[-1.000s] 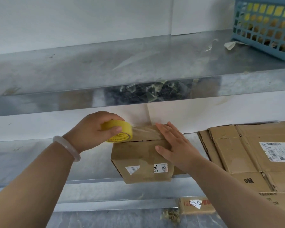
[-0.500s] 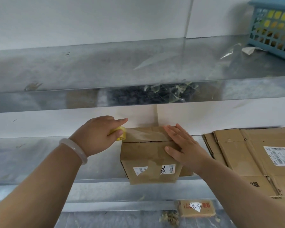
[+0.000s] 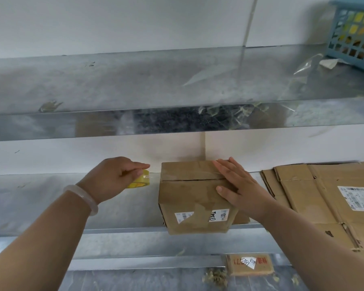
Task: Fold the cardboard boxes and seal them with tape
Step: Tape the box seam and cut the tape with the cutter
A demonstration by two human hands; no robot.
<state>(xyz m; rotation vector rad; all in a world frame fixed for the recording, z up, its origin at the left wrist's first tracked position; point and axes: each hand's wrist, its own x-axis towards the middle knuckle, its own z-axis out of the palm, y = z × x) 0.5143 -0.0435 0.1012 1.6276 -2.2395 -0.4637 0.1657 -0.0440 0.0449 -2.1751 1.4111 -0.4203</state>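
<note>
A small brown cardboard box (image 3: 195,196) sits on the lower grey metal shelf (image 3: 29,198), its front corner poking past the shelf's edge and its top flaps folded shut along a centre seam. The right hand (image 3: 237,185) lies flat on the lid with straight, spread fingers, probably to hold the flaps down and stop the box sliding. Just left of the box, the left hand (image 3: 111,177) has its fingers curled round a yellow roll of clear tape (image 3: 140,179), held at lid height. A glossy strip seems to run from roll to box, though the glare makes that uncertain. If so, the pull is drawing tape out for a tear. Flattened brown cardboard sheets (image 3: 324,196) wait stacked to the right.
</note>
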